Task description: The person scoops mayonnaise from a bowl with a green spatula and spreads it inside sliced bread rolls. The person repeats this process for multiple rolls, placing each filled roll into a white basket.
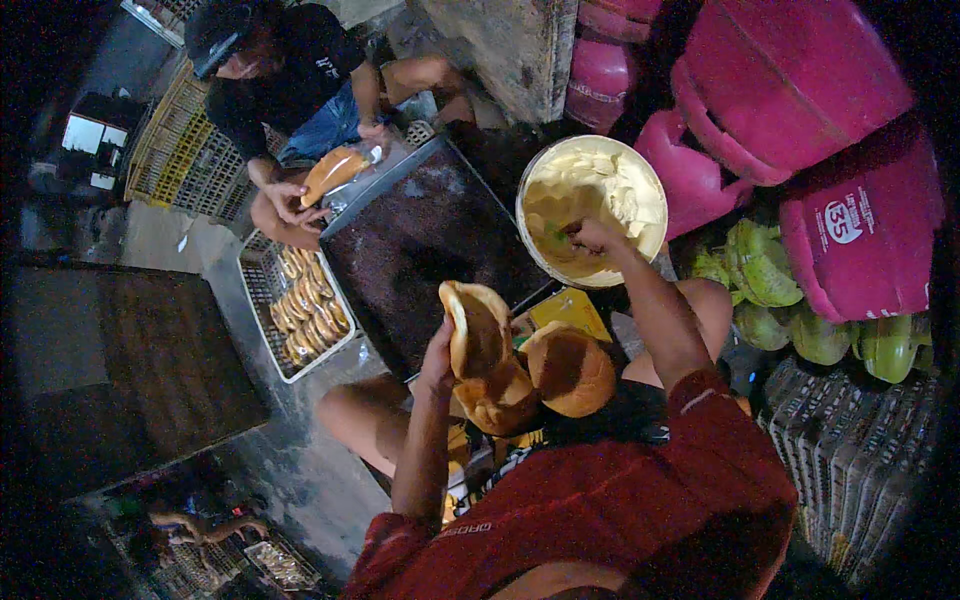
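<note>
My left hand point(441, 352) holds a split bread roll point(481, 330) by its left edge, the halves spread apart and the cut face turned up. My right hand point(598, 237) reaches into a round white tub point(579, 283) of pale yellow cream point(624, 169). Its fingers are curled around a green tool point(555, 232), mostly hidden by the hand and shadow. Close below the split roll sits more browned bread point(495, 401), and a rounded roll point(574, 371) lies just to the right, in front of my lap.
A dark board point(420, 232) lies ahead. Across it, a co-worker's hand point(283, 196) holds a bagged roll point(334, 174). A white crate point(241, 274) at left contains several wrapped rolls. Pink gas cylinders point(795, 82), green fruits point(761, 262) and stacked trays point(847, 457) crowd the right. A yellow box point(574, 311) lies below the tub.
</note>
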### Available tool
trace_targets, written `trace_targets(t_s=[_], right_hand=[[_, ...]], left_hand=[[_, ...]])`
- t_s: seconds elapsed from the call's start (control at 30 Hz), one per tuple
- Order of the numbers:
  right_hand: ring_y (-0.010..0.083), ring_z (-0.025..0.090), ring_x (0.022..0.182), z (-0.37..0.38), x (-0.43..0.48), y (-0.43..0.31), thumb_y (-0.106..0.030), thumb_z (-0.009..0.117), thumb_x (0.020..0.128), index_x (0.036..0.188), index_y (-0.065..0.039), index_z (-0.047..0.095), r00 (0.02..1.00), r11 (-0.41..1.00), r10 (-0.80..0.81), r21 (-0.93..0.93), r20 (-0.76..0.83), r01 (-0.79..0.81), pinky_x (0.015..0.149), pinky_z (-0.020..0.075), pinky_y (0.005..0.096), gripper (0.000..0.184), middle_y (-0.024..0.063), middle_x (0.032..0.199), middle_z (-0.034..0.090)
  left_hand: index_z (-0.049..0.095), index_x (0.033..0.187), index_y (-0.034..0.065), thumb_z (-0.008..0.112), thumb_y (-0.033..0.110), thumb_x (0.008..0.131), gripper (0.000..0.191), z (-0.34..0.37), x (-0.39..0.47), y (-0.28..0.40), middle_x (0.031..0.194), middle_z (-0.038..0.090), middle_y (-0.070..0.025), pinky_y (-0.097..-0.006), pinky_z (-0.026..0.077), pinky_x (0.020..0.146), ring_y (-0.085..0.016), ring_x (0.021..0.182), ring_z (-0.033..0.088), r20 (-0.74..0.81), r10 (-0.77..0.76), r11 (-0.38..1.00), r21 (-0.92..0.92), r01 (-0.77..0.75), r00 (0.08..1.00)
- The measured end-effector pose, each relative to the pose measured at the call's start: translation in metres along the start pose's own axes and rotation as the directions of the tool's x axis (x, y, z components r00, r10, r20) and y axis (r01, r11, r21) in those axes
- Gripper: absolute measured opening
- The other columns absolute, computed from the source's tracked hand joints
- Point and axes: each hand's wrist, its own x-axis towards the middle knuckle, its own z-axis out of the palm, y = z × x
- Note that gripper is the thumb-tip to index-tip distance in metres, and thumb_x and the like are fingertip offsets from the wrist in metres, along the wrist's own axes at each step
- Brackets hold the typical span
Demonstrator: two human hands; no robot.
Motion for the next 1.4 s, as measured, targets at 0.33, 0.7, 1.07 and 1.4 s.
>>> trace_targets(t_s=[0.33,0.7,1.07,1.4], right_hand=[[0.0143,0.063,0.071,-0.017,-0.169,-0.067,-0.002,0.054,0.091,0.128,-0.003,0.058,0.809,0.841,-0.471,0.099,-0.351,0.532,0.059,0.0501,0.0267,0.037,0.0087,0.099,0.066],[0.0297,0.058,0.09,-0.006,-0.289,-0.127,-0.004,0.054,0.08,0.13,-0.027,0.062,0.672,0.465,-0.741,-0.734,-0.017,0.494,0.079,0.0469,0.0442,0.055,0.009,0.089,0.055],[0.0307,0.057,0.088,-0.037,-0.255,-0.151,0.003,0.058,0.078,0.129,-0.022,0.064,0.598,0.444,-0.79,-0.798,-0.134,0.407,0.076,0.0469,0.0408,0.057,0.0112,0.088,0.055],[0.0363,0.06,0.082,0.014,-0.265,-0.139,0.004,0.056,0.081,0.13,-0.018,0.061,0.673,0.621,-0.717,-0.603,-0.179,0.501,0.074,0.0502,0.0418,0.054,0.0166,0.09,0.058]], left_hand=[[0.051,0.133,0.0076,0.038,0.07,0.092,0.076,0.083,0.094,0.017,0.125,0.061,-0.0169,-0.0461,0.051,0.097,-0.033,0.111,0.062,0.286,-0.194,0.951,-0.179,0.251,0.938],[0.057,0.126,0.0072,0.039,0.072,0.091,0.075,0.078,0.075,0.023,0.115,0.066,-0.0107,-0.0405,0.056,0.085,-0.024,0.099,0.067,0.235,-0.036,0.998,-0.042,0.047,0.971],[0.05,0.133,0.0039,0.036,0.059,0.099,0.066,0.072,0.011,0.039,0.118,0.064,-0.0144,-0.0389,0.055,0.088,-0.023,0.102,0.066,0.354,0.018,0.991,0.118,-0.064,0.935],[0.062,0.115,0.0058,0.048,0.055,0.096,0.055,0.039,0.042,0.012,0.092,0.069,-0.0077,-0.031,0.057,0.066,-0.018,0.076,0.067,0.362,-0.003,0.999,-0.044,0.02,0.932]])
